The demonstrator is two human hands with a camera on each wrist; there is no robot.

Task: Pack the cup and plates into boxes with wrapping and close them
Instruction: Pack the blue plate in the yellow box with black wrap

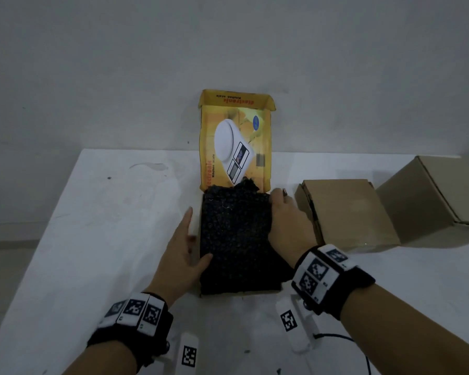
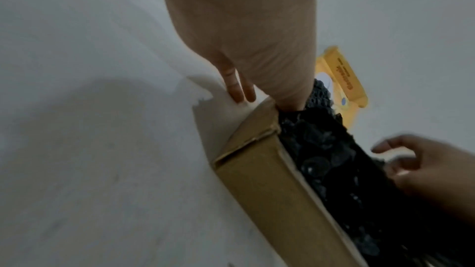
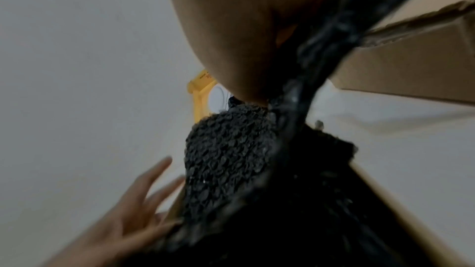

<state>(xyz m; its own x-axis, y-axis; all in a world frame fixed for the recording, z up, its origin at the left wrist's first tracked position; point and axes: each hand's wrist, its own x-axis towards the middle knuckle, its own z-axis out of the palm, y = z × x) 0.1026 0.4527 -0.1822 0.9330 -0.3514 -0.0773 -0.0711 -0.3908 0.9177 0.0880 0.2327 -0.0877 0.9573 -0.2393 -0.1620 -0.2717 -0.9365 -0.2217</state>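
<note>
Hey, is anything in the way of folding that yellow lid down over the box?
Yes. The black bubble wrap bulges above the box rim, and a tuft at the far end pokes up against the lid. The right hand rests on the wrap's right edge.

The bubble wrap is black, pebbled all over with small glossy bubbles; the open box holding it is plain brown outside, its raised lid at the far side yellow-orange with a white kitchen scale printed on it and red lettering; the two closed boxes to the right are plain brown; the table is white with dark specks; the wristbands are black with white, black-patterned squares.
</note>
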